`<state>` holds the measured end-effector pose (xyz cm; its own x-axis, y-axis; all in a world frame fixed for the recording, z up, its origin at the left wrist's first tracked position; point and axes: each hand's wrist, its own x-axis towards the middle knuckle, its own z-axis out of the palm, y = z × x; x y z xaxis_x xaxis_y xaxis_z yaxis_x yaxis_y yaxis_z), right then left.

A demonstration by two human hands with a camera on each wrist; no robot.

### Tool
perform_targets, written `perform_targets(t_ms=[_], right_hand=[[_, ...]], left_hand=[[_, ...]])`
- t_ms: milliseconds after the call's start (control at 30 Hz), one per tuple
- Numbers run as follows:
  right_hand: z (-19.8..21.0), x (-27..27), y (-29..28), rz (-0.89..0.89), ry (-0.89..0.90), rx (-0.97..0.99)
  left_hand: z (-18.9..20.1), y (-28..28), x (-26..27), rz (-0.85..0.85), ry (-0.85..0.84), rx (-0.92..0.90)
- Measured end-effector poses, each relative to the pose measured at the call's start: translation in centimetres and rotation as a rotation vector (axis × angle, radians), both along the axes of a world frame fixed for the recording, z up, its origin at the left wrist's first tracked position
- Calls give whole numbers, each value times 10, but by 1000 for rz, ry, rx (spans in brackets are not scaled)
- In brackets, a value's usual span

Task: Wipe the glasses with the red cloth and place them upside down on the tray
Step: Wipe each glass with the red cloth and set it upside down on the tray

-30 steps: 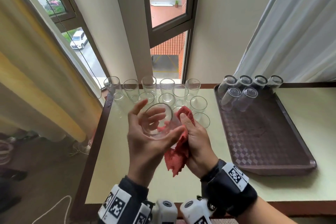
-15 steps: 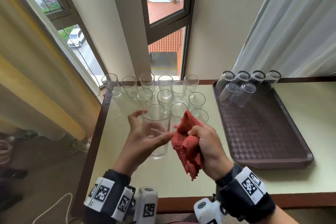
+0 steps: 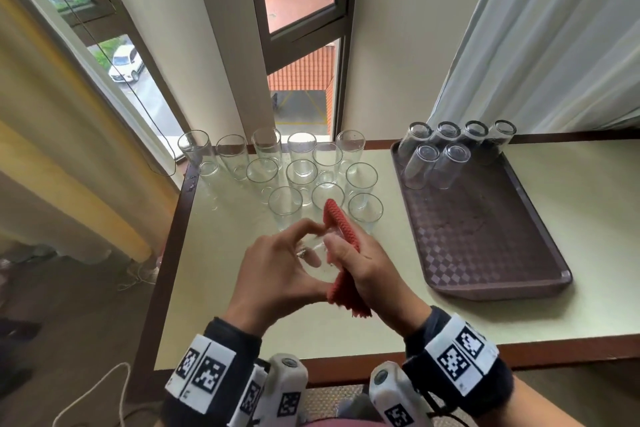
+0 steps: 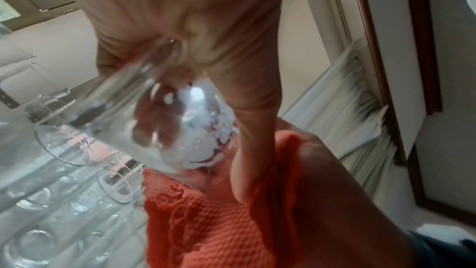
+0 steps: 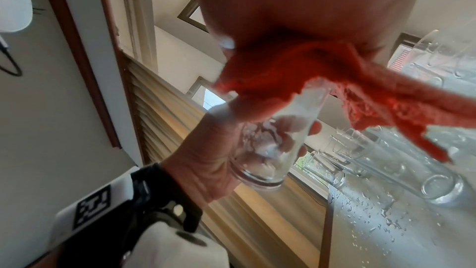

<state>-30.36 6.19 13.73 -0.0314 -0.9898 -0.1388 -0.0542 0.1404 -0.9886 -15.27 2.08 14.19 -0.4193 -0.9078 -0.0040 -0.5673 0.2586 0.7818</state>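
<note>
The bench [image 3: 571,246], pale green with a brown rim, runs under the window. Along its right part lies the brown tray [image 3: 485,246], long side toward the far edge; six upside-down glasses [image 3: 446,152] stand bunched in the tray's far left corner, four in a back row and two in front. At the bench's far left corner stands a crowd of upright glasses [image 3: 301,172], close together in rough rows, with water drops [image 5: 381,211] on the surface near them.

Above the bench's near edge, left of the tray, the left hand [image 3: 277,274] has its grip closed round one glass [image 5: 270,146], fingers wrapped about the lower body, the thick base showing beside the palm. The right hand [image 3: 367,270] holds the red cloth [image 3: 341,229] bunched in its grip and pressed against that glass's upper part; a loose end of cloth hangs below the hand.
</note>
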Motion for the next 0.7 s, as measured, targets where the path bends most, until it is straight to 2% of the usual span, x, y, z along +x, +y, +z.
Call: perform_targets(t_ms=[100, 200, 300, 500, 600, 700], right_hand=[[9, 1, 5, -3, 36, -24], [14, 4, 15, -26, -32, -41], [14, 6, 20, -17, -101, -75], [16, 3, 13, 16, -129, -72], [20, 1, 13, -8, -106, -88], [23, -3, 13, -33, -77, -113]], left_hand=[[3, -1, -3, 68, 53, 62], [4, 0, -1, 88, 128, 172], [7, 0, 1, 42, 99, 122], [25, -3, 2, -61, 5, -87], [29, -5, -2, -33, 20, -90], [25, -8, -6, 18, 127, 12]])
